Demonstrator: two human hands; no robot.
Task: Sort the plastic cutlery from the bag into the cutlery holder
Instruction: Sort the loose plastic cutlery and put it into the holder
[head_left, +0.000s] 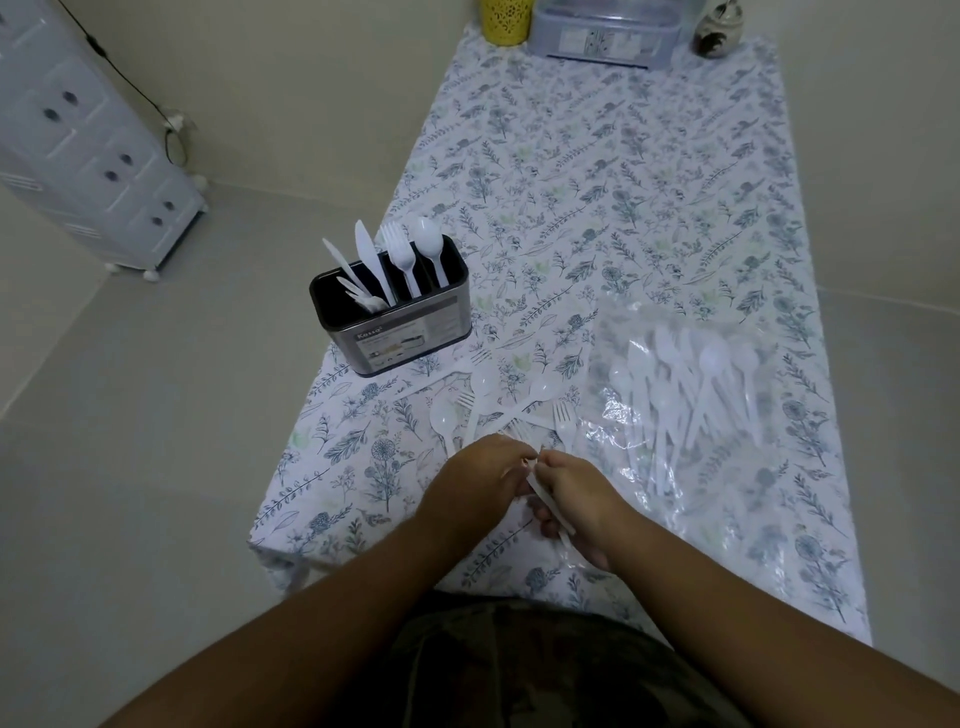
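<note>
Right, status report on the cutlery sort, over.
Left hand and right hand together pinching white cutlery pieces. Cutlery holder has knives, fork, spoon. Loose spoons and forks on table, more in bag. Nothing blocking.

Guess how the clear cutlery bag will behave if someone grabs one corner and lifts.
The bag is thin, crinkled film lying flat on the tablecloth, so it will likely sag and fold rather than hold shape. The loose spoons inside would probably slide toward the low end. Its glossy surface suggests a slippery pinch.
</note>
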